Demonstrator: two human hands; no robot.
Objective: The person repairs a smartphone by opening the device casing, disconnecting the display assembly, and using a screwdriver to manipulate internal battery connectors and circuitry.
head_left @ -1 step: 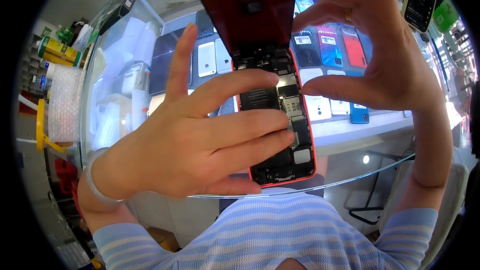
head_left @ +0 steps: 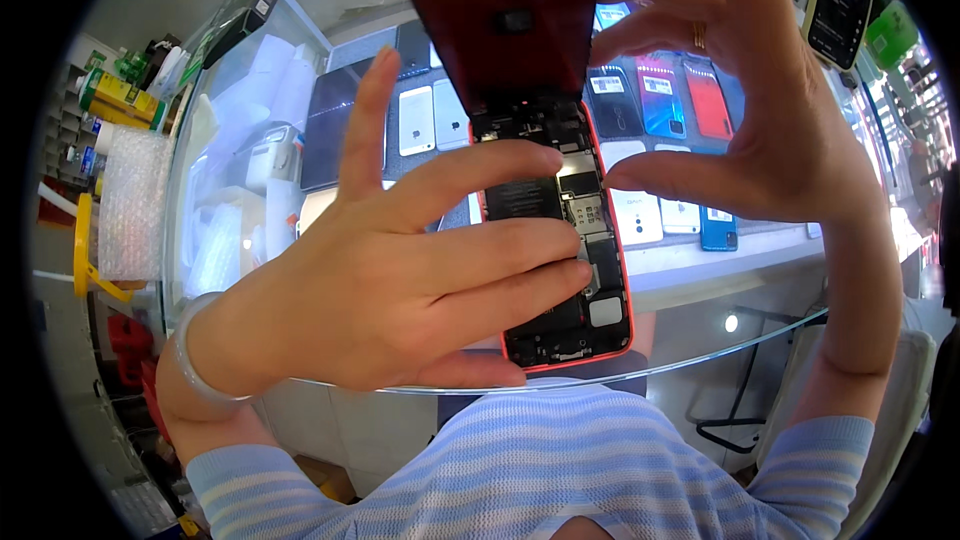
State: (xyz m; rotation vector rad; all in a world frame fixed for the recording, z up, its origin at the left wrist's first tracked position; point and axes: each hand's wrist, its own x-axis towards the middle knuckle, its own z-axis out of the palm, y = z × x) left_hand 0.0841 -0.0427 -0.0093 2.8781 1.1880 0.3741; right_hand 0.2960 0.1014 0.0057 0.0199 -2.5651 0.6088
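Note:
An opened phone (head_left: pixel 585 325) with a coral-red frame is held up close in front of me, its battery and circuit parts exposed. My left hand (head_left: pixel 380 280) grips its body, fingers laid across the inside from the left, a pale bracelet on the wrist. The dark red screen panel (head_left: pixel 500 10) is swung upward from the phone's top edge. My right hand (head_left: pixel 780 130), wearing a ring, holds that panel's right side with its fingers. Its thumb tip touches the phone's right edge beside the connectors.
Below the phone is a glass display counter (head_left: pixel 700 360) holding several phones (head_left: pixel 680 100) and a dark tablet (head_left: pixel 340 120). A roll of bubble wrap (head_left: pixel 130 200) and a yellow can (head_left: pixel 120 100) stand at the left. Another phone (head_left: pixel 840 0) hangs at the top right.

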